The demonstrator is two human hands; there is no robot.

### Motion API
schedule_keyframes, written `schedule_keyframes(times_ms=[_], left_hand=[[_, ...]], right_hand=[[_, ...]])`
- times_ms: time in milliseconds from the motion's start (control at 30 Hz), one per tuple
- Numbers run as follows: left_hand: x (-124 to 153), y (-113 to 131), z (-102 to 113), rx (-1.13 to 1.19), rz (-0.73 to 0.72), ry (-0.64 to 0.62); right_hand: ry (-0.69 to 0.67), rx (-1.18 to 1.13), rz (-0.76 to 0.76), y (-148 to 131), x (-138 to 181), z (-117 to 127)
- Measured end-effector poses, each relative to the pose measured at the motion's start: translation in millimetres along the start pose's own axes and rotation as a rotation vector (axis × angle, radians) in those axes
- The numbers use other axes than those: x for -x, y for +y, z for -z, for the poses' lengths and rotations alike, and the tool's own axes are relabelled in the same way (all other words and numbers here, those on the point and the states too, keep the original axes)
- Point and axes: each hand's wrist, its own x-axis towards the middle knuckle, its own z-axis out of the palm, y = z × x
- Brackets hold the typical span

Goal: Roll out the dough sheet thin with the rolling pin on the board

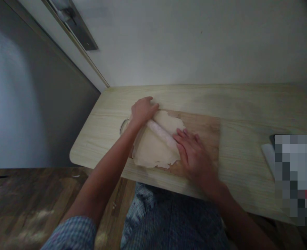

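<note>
A flour-dusted rolling pin [162, 133] lies slantwise across a thin, wide sheet of dough [150, 147] with ragged edges. My left hand [144, 111] is closed over the pin's far left end, fingers pointing to the right. At the near right end, my right hand [193, 152] rests on the pin, its fingers reaching over the dough's right edge. Both ends of the pin are hidden beneath my hands. Under the dough is a wooden cutting board [208, 133], bare on its right side, with a metal loop handle [122, 126] on the left.
The board lies on a pale wood-grain table [242, 156] set against a white door or wall panel [195, 45]. A metal door handle plate [77, 27] is at upper left. At the right edge, a blurred-out object [296, 173] covers part of the table.
</note>
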Motion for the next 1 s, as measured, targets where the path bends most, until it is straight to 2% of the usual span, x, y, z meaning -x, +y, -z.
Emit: schedule_keyframes(times_ms=[200, 467, 667, 867, 1000], left_hand=[[-6.2, 1.6, -3.9, -0.025, 0.025, -0.007], [11.2, -5.2, -0.3, -0.063, 0.011, 0.010], [42.4, -19.9, 6.8, -0.103, 0.004, 0.029], [84.3, -37.1, 10.2, -0.160, -0.213, 0.158], [112.7, -50.1, 7.3, -0.114, -0.176, 0.227]], right_hand=[[0.020, -0.014, 0.005, -7.2, 2.7, -3.6], [0.037, -0.029, 0.025, 1.9, 1.1, -1.8], [0.040, -0.004, 0.003, 15.4, -2.0, 6.3], [0.061, 0.064, 0.010, 16.3, 7.6, 7.4], [0.054, 0.077, 0.040, 9.9, 21.9, 8.1]])
